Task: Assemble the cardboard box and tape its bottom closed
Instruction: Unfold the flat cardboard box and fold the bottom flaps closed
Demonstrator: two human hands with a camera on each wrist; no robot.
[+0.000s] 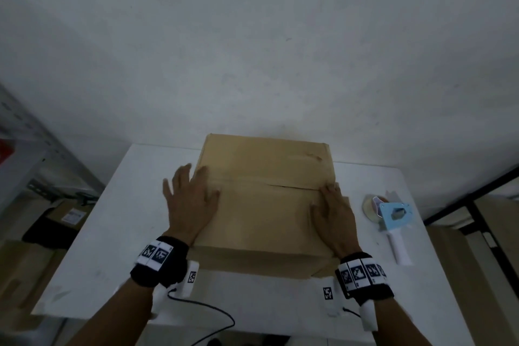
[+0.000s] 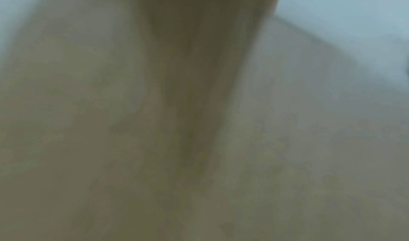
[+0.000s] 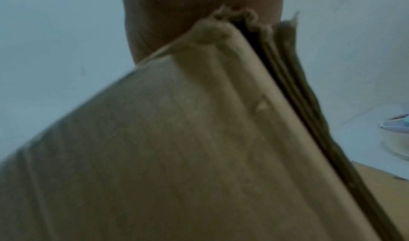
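Matt brown cardboard box (image 1: 266, 199) with frayed, corrugated edges; smooth white tabletop (image 1: 118, 233); pale blue tape gun (image 1: 393, 219), seemingly plastic, holding a glossy tape roll (image 1: 369, 206).

We're seeing dim, bluish light; head view's corners bend at 7 and 5 o'clock, left wrist view smears completely.

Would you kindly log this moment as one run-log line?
brown cardboard box: flaps folded, untaped | left hand: flat on box | right hand: flat by seam | blue tape dispenser: untouched, white table
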